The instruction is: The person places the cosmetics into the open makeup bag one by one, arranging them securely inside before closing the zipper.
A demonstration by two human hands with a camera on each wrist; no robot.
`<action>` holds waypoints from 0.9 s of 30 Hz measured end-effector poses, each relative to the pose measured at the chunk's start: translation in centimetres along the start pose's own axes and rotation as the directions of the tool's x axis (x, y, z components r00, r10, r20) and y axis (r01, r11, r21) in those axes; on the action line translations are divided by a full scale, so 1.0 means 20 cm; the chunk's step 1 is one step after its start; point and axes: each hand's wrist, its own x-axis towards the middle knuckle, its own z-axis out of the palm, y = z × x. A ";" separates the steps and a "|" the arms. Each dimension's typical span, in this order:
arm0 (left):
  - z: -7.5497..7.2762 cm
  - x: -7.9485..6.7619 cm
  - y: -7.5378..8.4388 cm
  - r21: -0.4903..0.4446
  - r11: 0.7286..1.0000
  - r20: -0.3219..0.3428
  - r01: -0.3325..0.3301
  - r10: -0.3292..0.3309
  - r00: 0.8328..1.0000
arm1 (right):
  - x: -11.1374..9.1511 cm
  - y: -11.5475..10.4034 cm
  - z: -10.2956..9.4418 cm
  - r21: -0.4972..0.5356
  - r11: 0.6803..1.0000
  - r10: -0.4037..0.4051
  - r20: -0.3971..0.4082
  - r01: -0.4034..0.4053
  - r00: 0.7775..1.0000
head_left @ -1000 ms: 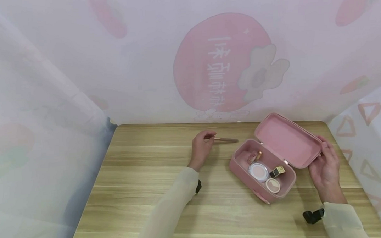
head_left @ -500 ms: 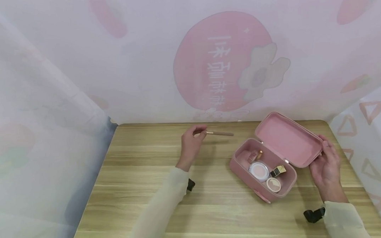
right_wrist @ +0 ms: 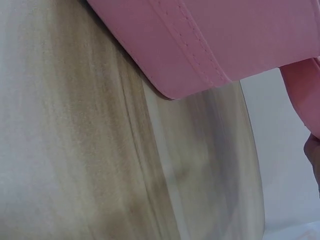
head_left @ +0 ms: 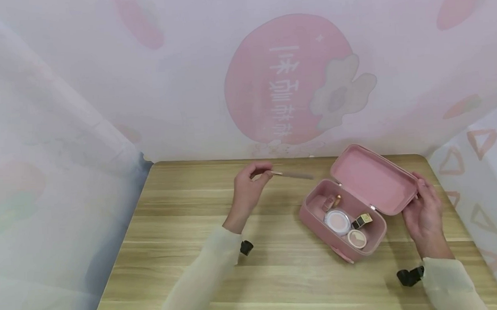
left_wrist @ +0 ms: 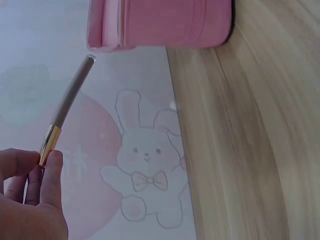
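My left hand (head_left: 246,186) pinches a slim makeup brush (head_left: 295,175) between thumb and fingertips, above the table. The brush has a grey-brown handle and a gold ferrule (left_wrist: 49,140); its other end is hidden in the hand. The handle points right, toward a pink cosmetic case (head_left: 327,235) whose lid stands open. My right hand (head_left: 425,214) grips the right edge of the lid (head_left: 374,179). In the case lie a round pale compact (head_left: 337,223), a smaller round compact (head_left: 356,238), a black-and-gold box (head_left: 362,221) and small pink and gold tubes (head_left: 329,203).
The wooden table (head_left: 186,250) runs back to a white printed cloth (head_left: 188,106) that hangs behind it. Similar cloth hangs at the left and right sides. The case stands on the right half of the table.
My left hand has lifted the makeup brush off the table and drawn back to the left, then turned slightly, swinging the handle toward the case. The right hand keeps its grip on the lid.
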 end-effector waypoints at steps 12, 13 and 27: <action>0.14 -0.14 0.04 -0.032 0.999 0.169 -0.004 0.009 0.986 | 0.07 0.02 0.05 -0.084 0.996 0.040 0.029 -0.038 0.999; 0.16 -0.15 0.04 -0.025 1.000 0.183 -0.008 0.012 0.983 | 0.07 0.03 0.05 -0.091 0.995 0.042 0.031 -0.039 0.999; 0.35 -0.30 0.04 0.066 0.989 0.343 -0.131 0.101 0.934 | 0.13 0.09 0.10 -0.195 0.979 0.064 0.062 -0.050 0.996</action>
